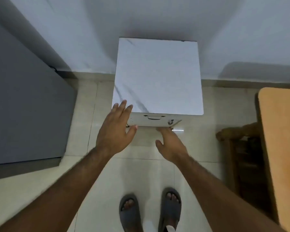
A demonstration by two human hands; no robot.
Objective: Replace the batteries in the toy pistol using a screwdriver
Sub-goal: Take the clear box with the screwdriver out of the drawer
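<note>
Reaching toward the white marble-topped cabinet (157, 77), the left hand (115, 131) spreads its grip at the near left corner while the right hand (171, 144), fingers loose, nears the drawer front (155, 119), probably to open it. Neither toy pistol nor screwdriver is visible; they may be inside.

This looks like a room in a home. A glossy tiled floor (40, 186) meets a plain white wall (141, 17), against which stands a small marble-topped cabinet (157, 77) with a drawer handle (154, 117). A wooden table (281, 131) and probably a chair (241, 139) stand at right; the person wears house slippers (129, 213).
</note>
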